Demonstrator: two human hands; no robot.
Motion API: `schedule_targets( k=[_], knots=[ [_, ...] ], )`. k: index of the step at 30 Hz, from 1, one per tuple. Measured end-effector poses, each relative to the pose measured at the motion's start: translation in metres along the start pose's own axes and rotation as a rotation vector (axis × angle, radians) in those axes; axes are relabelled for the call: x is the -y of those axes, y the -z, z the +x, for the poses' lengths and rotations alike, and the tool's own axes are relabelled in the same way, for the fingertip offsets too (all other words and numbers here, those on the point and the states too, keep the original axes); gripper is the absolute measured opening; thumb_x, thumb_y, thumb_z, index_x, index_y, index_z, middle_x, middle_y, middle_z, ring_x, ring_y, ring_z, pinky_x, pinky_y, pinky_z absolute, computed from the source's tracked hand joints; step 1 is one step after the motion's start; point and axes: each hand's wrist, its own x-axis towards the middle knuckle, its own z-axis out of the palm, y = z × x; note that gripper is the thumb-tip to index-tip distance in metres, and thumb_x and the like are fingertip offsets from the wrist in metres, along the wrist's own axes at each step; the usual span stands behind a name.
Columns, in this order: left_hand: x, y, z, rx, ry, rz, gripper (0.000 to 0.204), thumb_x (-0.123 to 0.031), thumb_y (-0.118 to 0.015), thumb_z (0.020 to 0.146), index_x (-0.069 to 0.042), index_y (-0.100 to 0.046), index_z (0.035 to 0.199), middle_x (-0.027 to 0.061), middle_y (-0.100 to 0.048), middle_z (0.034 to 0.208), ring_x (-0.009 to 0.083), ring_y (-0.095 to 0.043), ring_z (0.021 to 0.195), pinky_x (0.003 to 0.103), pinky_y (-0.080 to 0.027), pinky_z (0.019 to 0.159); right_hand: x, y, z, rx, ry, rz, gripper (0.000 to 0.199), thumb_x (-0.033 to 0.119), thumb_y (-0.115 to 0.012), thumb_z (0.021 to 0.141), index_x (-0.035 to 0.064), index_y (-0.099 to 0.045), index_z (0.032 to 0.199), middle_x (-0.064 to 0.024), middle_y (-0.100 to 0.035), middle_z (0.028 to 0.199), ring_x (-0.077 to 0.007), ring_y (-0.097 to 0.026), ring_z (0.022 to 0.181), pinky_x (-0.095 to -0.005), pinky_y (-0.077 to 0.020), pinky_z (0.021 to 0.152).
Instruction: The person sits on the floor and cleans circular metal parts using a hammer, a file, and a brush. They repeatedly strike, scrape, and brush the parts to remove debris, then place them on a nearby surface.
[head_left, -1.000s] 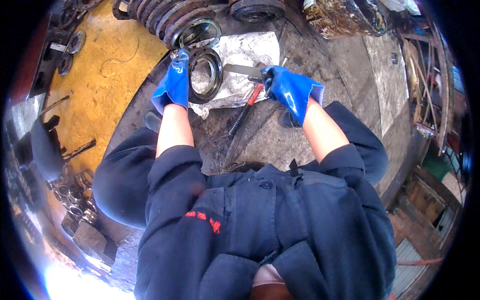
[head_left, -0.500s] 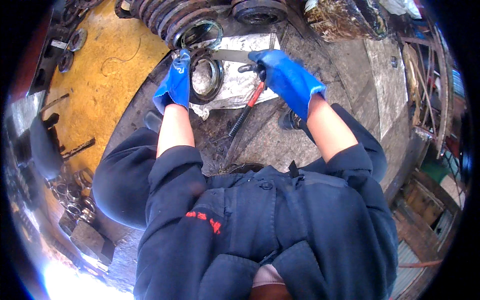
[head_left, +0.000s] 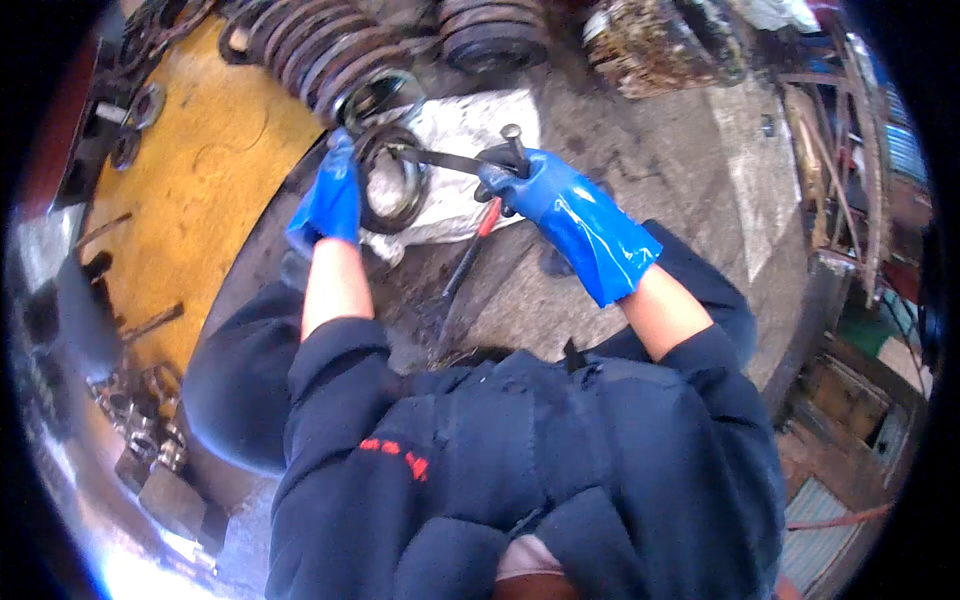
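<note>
My left hand (head_left: 334, 190), in a blue glove, is closed at the far-left rim of a dark metal ring (head_left: 418, 195), which rests tilted on a stained white cloth. My right hand (head_left: 545, 195), gloved in blue with dark fingers, grips a flat metal bar (head_left: 450, 160). The bar's tip reaches over the ring's upper right rim; contact cannot be made out. A short round metal piece (head_left: 512, 134) sticks up by the right fingers, and whether it belongs to the bar is unclear. Below that hand lies a red-handled tool (head_left: 488, 218) with a dark shaft.
A row of rusty rings (head_left: 320, 50) lies beyond the ring, and a second stack (head_left: 493, 35) stands to its right. A yellow sheet (head_left: 200, 170) covers the left floor. At the back is a stained container (head_left: 660, 45); scrap metal and frames (head_left: 845, 170) line the right.
My right hand has turned and come nearer, angling the bar so its tip now points at the ring's rim. The left hand stays at the ring. The whole view has shifted slightly.
</note>
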Motion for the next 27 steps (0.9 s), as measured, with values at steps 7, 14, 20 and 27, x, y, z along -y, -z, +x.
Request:
schedule_targets(
  k=[7,14,20,27],
  knots=[
    [0.015,-0.007,0.018,0.119,0.003,-0.253,0.056,-0.042,-0.036,0.104,-0.001,-0.051,0.139,0.0127,-0.056,0.138,0.0201,-0.052,0.126,0.033,-0.036,0.109,0.023,0.165,0.000,-0.741,0.423,-0.011,0.038,0.027,-0.064,0.095,0.0049,-0.061,0.126,-0.0074,-0.070,0.091,-0.0119,-0.063,0.075,-0.0284,-0.0509,0.068],
    [0.016,-0.005,0.016,0.132,0.047,-0.213,0.056,-0.041,-0.041,0.102,-0.001,-0.050,0.139,0.0148,-0.056,0.136,0.0217,-0.053,0.124,0.033,-0.037,0.108,0.050,0.265,0.033,-1.026,-0.235,-1.040,0.044,0.032,-0.050,0.095,0.0048,-0.054,0.129,-0.0224,-0.064,0.119,-0.0407,-0.064,0.108,-0.0506,-0.0514,0.091],
    [0.015,-0.006,0.013,0.162,0.080,-0.187,0.056,-0.041,-0.045,0.101,0.000,-0.050,0.139,0.0166,-0.056,0.136,0.0231,-0.053,0.123,0.034,-0.038,0.107,0.035,0.266,0.035,-0.878,-0.330,-1.001,0.041,0.024,-0.033,0.101,0.0044,-0.053,0.131,-0.0222,-0.062,0.125,-0.0405,-0.063,0.110,-0.0543,-0.0512,0.090],
    [-0.007,-0.015,-0.010,0.247,0.168,-0.154,0.056,-0.040,-0.050,0.099,0.000,-0.050,0.139,0.0187,-0.057,0.134,0.0247,-0.054,0.122,0.035,-0.039,0.106,0.029,0.269,-0.010,-0.789,-0.306,-1.130,0.056,0.038,-0.021,0.103,0.0050,-0.057,0.131,-0.0207,-0.060,0.129,-0.0394,-0.059,0.117,-0.0513,-0.0448,0.099]
  ],
)
